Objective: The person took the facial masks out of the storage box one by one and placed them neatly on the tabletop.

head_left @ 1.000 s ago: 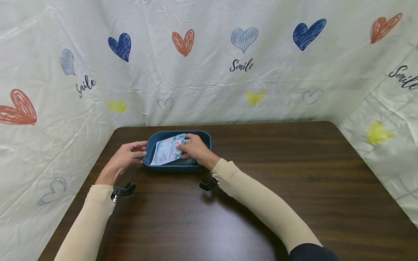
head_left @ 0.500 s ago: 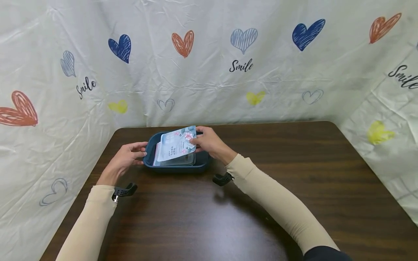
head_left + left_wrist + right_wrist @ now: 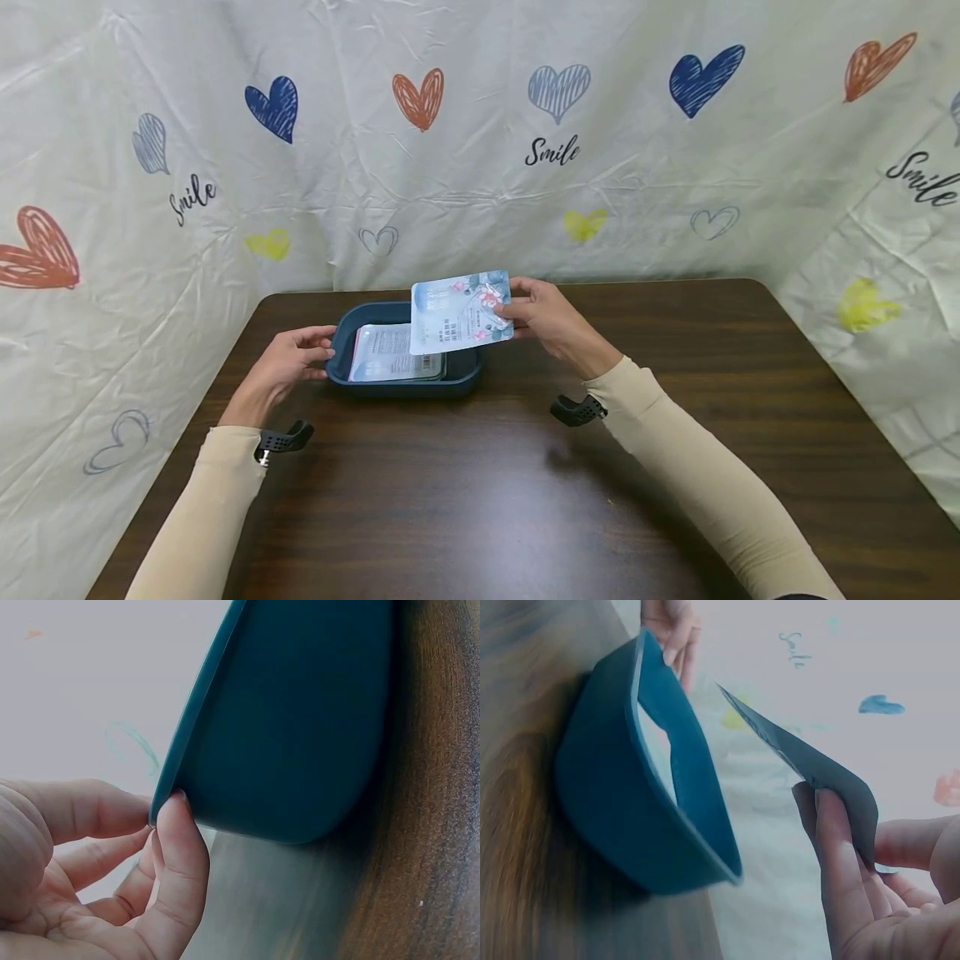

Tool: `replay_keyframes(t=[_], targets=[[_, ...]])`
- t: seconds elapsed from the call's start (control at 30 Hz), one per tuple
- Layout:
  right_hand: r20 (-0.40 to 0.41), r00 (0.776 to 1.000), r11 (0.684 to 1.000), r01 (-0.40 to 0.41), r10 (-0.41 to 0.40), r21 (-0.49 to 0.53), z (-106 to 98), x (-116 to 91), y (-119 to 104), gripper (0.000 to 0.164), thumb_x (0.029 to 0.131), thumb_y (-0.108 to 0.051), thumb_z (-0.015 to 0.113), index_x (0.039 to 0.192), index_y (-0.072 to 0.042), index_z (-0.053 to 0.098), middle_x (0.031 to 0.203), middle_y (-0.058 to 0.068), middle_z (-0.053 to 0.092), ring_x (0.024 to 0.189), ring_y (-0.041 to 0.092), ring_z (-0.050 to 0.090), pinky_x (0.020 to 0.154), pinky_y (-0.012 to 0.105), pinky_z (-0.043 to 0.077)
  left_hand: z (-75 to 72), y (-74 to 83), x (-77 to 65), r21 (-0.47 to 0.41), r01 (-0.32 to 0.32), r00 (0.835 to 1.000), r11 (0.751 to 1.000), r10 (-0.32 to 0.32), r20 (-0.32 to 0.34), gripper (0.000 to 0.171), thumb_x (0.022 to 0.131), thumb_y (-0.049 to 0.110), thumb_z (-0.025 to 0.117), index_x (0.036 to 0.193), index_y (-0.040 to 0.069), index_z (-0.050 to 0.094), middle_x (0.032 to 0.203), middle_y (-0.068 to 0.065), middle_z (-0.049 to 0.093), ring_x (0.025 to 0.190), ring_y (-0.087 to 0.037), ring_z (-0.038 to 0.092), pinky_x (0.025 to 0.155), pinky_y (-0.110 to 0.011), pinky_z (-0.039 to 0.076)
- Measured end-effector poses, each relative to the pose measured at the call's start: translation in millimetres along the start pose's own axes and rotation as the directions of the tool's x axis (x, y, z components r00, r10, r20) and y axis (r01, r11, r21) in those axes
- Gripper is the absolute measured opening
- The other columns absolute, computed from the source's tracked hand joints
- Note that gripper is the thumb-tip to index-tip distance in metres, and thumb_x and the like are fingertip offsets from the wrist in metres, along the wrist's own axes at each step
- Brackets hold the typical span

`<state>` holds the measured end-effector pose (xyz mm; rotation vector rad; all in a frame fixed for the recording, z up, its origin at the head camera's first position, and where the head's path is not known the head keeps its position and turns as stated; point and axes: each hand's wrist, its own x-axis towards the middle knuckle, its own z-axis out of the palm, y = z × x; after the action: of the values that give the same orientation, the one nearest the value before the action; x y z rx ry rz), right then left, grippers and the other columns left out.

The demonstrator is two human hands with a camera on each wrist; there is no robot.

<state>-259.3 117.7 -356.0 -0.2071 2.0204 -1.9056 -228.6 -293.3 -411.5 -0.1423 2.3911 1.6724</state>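
Observation:
A dark blue oval-cornered plastic basin (image 3: 405, 388) stands on the table. My left hand (image 3: 281, 367) pinches the rim at its left end; in the left wrist view thumb and fingers meet at the basin's edge (image 3: 169, 765). My right hand (image 3: 562, 325) grips the right edge of a flat light blue sachet (image 3: 457, 312) with pink flowers and printed text. That sachet hangs tilted above the basin's right back part. Inside the basin lie more pale sachets (image 3: 382, 352) in a pile; how many cannot be told. The right wrist view shows the held sachet (image 3: 825, 769) edge-on, apart from the basin.
Brown wood-grain table (image 3: 450, 500) extends to the right and front of the basin. Behind it hangs a white cloth (image 3: 480, 175) printed with hearts and "Smile". A black strap (image 3: 285, 436) sits on each wrist.
My right hand has lifted the sachet out of the basin, up and to the right, uncovering the pile beneath. The left hand stays at the rim.

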Motion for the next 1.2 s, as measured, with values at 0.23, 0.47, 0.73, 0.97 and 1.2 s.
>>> replay_keyframes(t=[0.23, 0.47, 0.73, 0.97, 1.2], targets=[[-0.017, 1.0, 1.0, -0.017, 0.017, 0.012, -26.0, -14.2, 8.1, 0.042, 0.099, -0.011, 0.064, 0.138, -0.005, 0.05, 0.097, 0.003, 0.072, 0.08, 0.017, 0.071, 0.069, 0.028, 0.055, -1.7, -1.7, 0.5, 0.005, 0.002, 1.0, 1.0, -0.002, -0.01, 0.054, 0.099, 0.004, 0.06, 0.151, 0.003, 0.046, 0.117, -0.013, 0.05, 0.098, -0.026, 0.061, 0.079, -0.031, 0.06], [-0.055, 0.998, 0.999, -0.039, 0.041, 0.026, -46.9, -23.2, 20.2, 0.042, 0.099, -0.011, 0.065, 0.137, -0.005, 0.049, 0.095, 0.001, 0.07, 0.08, 0.014, 0.069, 0.068, 0.025, 0.055, -2.3, -3.1, 1.1, -0.008, 0.012, 1.0, 1.0, -0.012, -0.009, 0.054, 0.099, 0.006, 0.061, 0.151, 0.004, 0.046, 0.12, -0.015, 0.05, 0.1, -0.029, 0.06, 0.078, -0.029, 0.06], [-0.081, 0.995, 0.994, -0.045, 0.053, 0.098, -70.9, -30.7, 31.2, 0.042, 0.1, -0.007, 0.062, 0.139, -0.001, 0.046, 0.1, 0.004, 0.067, 0.081, 0.014, 0.071, 0.075, 0.027, 0.059, -4.0, -3.2, 1.0, -0.006, 0.006, 1.0, 1.0, -0.006, -0.003, 0.054, 0.1, 0.007, 0.061, 0.152, 0.005, 0.046, 0.121, -0.016, 0.049, 0.1, -0.027, 0.059, 0.08, -0.03, 0.06], [-0.107, 0.991, 0.995, -0.074, 0.081, 0.07, -85.3, -37.1, 40.8, 0.048, 0.099, -0.007, 0.063, 0.142, -0.003, 0.041, 0.093, 0.0, 0.07, 0.078, 0.012, 0.07, 0.07, 0.025, 0.058, -3.3, -3.3, 0.4, -0.002, 0.003, 1.0, 1.0, -0.003, -0.003, 0.054, 0.1, 0.006, 0.06, 0.152, 0.004, 0.046, 0.121, -0.016, 0.049, 0.1, -0.028, 0.059, 0.079, -0.029, 0.06], [-0.123, 0.986, 0.994, -0.109, 0.111, 0.02, -95.3, -36.6, 52.0, 0.056, 0.098, -0.006, 0.065, 0.146, -0.003, 0.035, 0.097, 0.0, 0.07, 0.081, 0.013, 0.07, 0.073, 0.029, 0.059, -4.3, -4.2, 1.3, -0.011, -0.006, 1.0, 1.0, 0.006, -0.002, 0.054, 0.099, 0.006, 0.061, 0.151, 0.004, 0.046, 0.12, -0.017, 0.05, 0.099, -0.027, 0.059, 0.079, -0.03, 0.06]])
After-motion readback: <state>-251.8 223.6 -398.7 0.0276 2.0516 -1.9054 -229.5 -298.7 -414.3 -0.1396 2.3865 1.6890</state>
